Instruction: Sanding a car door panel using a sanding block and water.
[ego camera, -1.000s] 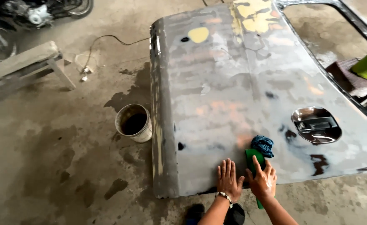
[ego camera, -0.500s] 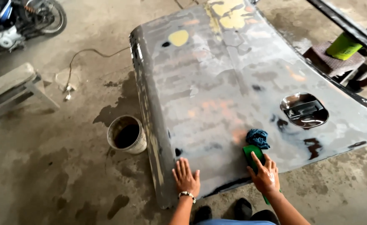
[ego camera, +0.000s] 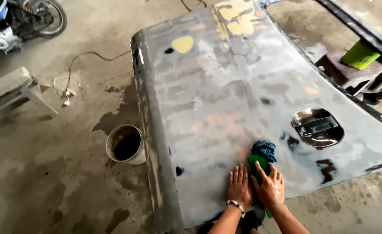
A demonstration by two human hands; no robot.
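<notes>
A large grey sanded car door panel (ego camera: 225, 95) lies flat in front of me, wet, with yellow filler patches at its far end and a recessed handle (ego camera: 317, 127) on the right. My left hand (ego camera: 239, 186) rests flat on the panel near its front edge, fingers together, a bead bracelet on the wrist. My right hand (ego camera: 270, 187) presses on a green sanding block (ego camera: 258, 164) right beside it. A blue rag (ego camera: 264, 150) lies bunched just beyond the block.
A metal bucket (ego camera: 125, 145) with dark liquid stands on the wet concrete floor left of the panel. A wooden bench (ego camera: 13, 93), a cable (ego camera: 76, 71) and a motorcycle (ego camera: 19, 19) are at the far left. A stool with a green container (ego camera: 359, 55) is at the right.
My left hand has slid right across the panel and now lies next to my right hand. The view has shifted, so the panel sits more to the right.
</notes>
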